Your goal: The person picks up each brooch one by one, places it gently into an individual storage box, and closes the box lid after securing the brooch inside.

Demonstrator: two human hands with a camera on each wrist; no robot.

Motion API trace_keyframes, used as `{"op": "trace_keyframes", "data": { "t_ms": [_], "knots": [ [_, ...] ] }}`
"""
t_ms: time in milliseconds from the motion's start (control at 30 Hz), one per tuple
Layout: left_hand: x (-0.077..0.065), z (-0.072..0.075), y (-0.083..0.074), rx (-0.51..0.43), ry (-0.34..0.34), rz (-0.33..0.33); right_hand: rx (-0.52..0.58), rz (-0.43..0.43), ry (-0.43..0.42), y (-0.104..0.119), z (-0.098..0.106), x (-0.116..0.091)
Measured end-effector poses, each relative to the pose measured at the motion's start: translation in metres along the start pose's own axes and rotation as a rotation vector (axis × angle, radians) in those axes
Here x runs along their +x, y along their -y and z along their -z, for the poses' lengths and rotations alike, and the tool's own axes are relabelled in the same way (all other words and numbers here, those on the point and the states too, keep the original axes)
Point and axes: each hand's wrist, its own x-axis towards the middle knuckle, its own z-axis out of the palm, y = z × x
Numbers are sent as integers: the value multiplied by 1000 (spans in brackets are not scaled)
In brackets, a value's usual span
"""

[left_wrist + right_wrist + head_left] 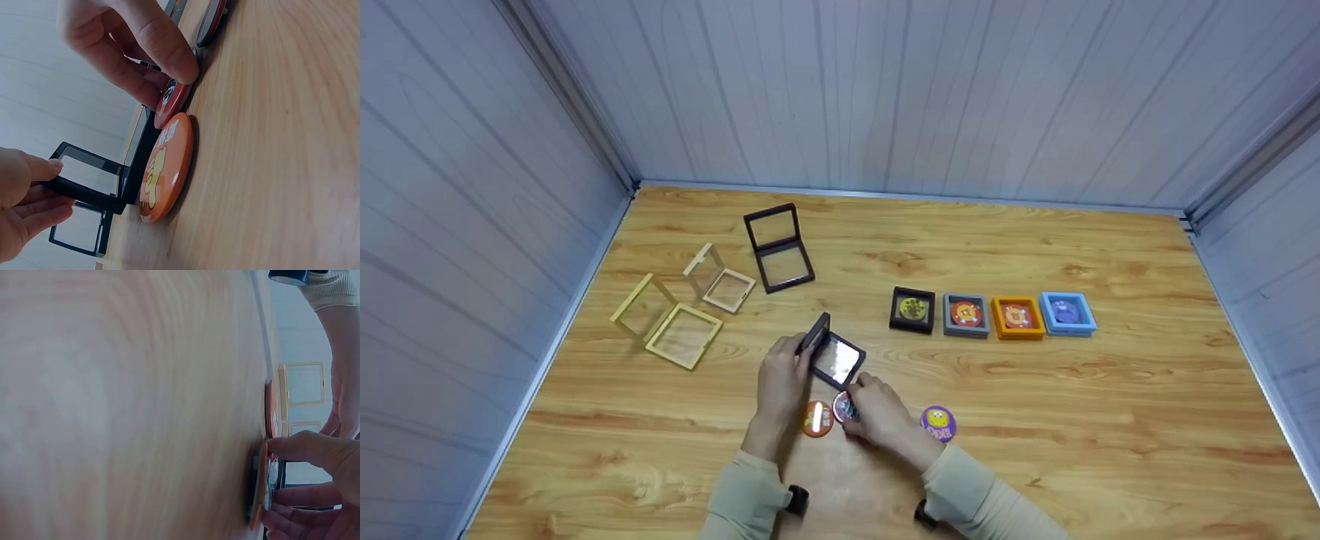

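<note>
My left hand (781, 379) pinches the raised lid of a small black display case (851, 346) between thumb and fingers, and the case's clear-windowed base lies on the table. A round button badge (842, 409) with a red edge and dark picture is pinched by my right hand (881, 412), just in front of the case. The left wrist view shows this badge (163, 115) tilted, its lower edge close beside an orange badge (169, 163) with a yellow figure. To the right of my right hand lies a purple badge (938, 424) with a yellow face.
Open, see-through display cases stand at the back left: one yellow (684, 336), one beige (729, 290) and one black (785, 266). On the right, a row holds closed cases with badges inside: black (913, 310), grey (966, 315), orange (1018, 318) and blue (1067, 313). Panels wall the table.
</note>
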Motion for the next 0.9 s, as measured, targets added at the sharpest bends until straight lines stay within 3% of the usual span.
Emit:
{"op": "trace_keyframes", "data": {
  "t_ms": [433, 667, 900],
  "knots": [
    [0, 0, 0, 20, 7, 8, 233, -105, 113, -4, 13, 8],
    [0, 0, 1, 27, -12, -26, 191, -60, 23, -11, 13, 16],
    [1, 0, 1, 21, -15, -32, 154, -77, -33, -16, 9, 27]
  ]
}}
